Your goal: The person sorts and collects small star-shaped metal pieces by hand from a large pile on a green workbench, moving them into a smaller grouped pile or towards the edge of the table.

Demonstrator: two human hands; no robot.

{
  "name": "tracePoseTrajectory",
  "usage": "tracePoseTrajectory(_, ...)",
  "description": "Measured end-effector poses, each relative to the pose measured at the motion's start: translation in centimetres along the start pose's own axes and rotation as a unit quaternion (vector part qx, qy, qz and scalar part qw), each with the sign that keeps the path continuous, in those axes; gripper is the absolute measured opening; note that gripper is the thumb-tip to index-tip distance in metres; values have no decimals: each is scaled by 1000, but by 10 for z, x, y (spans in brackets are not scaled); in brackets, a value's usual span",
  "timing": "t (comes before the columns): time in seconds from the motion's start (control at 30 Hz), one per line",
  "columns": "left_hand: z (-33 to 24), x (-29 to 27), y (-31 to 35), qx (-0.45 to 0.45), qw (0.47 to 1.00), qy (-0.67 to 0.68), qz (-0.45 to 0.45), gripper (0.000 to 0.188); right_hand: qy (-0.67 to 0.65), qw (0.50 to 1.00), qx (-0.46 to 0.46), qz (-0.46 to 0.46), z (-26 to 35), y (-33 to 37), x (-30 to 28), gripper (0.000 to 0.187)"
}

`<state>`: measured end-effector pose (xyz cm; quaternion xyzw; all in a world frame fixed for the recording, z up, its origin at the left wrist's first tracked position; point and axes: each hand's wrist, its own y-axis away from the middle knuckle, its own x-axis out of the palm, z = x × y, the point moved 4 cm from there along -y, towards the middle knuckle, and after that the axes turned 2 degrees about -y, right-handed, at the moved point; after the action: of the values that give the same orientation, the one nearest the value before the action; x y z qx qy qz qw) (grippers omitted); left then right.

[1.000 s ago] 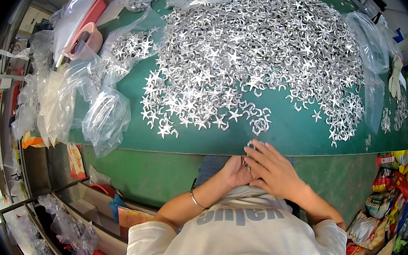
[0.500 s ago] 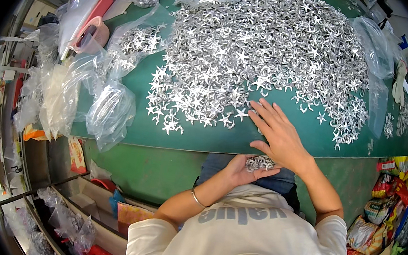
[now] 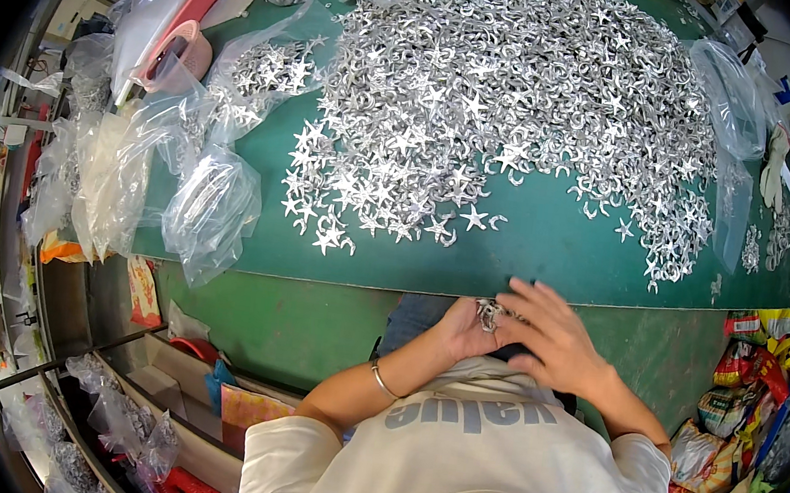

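Silver-coloured crescent-shaped metal pieces [image 3: 488,316] held in the left hand [image 3: 459,332]

The crescent-shaped metal pieces lie in a small cluster in the palm, just beyond the near edge of a green flat-surfaced worktop [image 3: 548,258]. The left hand is turned palm upward and cupped beneath them. A silver-coloured metal bangle [image 3: 383,381] encircles that wrist.

The right hand [image 3: 553,342] is beside and partly over the left palm, fingers extended and loosely spread, thumb apart. It is blurred; whether its fingertips touch the pieces cannot be determined.

On the worktop, a broad heap of silver-coloured metal parts [image 3: 527,87] occupies the far and middle area, with crescents and stars mixed. At its near fringe, a silver-coloured star-shaped piece [image 3: 473,218] lies just beside a single loose crescent [image 3: 496,222].

Left of the heap, an open clear plastic bag [image 3: 317,22] bears further star-shaped parts. Farther left is a pink plastic basket [image 3: 202,51] with a dark object in it; its kind cannot be determined. A crumpled clear plastic bag [image 3: 213,213] lies at the near left edge of the worktop.

On the right, a flattened clear plastic bag [image 3: 731,113] lies alongside the heap. Near it is a whitish glove [image 3: 772,175].
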<state>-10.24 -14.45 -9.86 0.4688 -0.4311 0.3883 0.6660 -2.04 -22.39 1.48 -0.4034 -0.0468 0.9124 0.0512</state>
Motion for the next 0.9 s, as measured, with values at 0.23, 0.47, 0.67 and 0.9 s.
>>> tracePoseTrajectory(0.23, 0, 19, 0, 14, 995, -30, -93, 47, 66, 995, 47, -52, -24, -59, -12, 59)
tracePoseTrajectory(0.47, 4, -7, -5, -15, 996, 39, 79, 50, 15, 999, 40, 25, -2, 0, 6, 55)
tracePoseTrajectory(0.67, 4, -10, -12, -4, 1000, -4, 23, 46, -51, 996, -34, -61, 12, 9, 0, 36)
tracePoseTrajectory(0.9, -3, -16, 25, -5, 994, -37, -105, 28, -69, 976, -40, -201, 1, 3, -9, 27)
